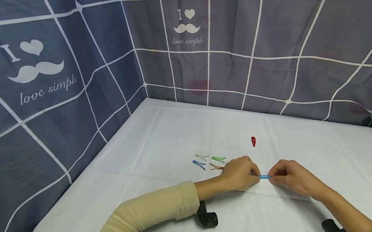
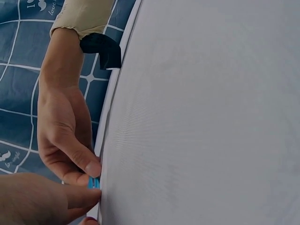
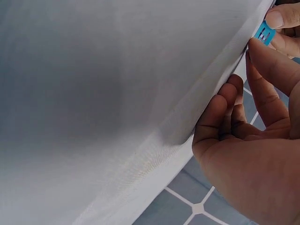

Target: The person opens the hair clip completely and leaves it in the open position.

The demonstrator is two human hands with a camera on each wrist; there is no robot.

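Observation:
A light-blue snap hair clip (image 1: pixel 265 177) is stretched between both hands, low over the white table. My left hand (image 1: pixel 240 172) pinches its left end between thumb and fingers. At the other end, my right hand (image 1: pixel 294 177) pinches it with thumb and index finger. The right wrist view shows slots in the middle of the hair clip (image 3: pixel 264 33); fingertips cover its ends. Beside the left hand lie opened clips: an orange-brown clip (image 1: pixel 216 167), partly hidden by that hand, a green clip (image 1: pixel 218 159), a pale clip (image 1: pixel 201 156) and a darker blue clip (image 1: pixel 199 164).
A red hair clip (image 1: pixel 253 141) lies farther back on the white tablecloth (image 1: pixel 159 135), beyond both hands. Dark checked curtains (image 1: pixel 227 72) stand along the table's left and back edges. A black wrist device (image 1: pixel 208 216) hangs under the left forearm.

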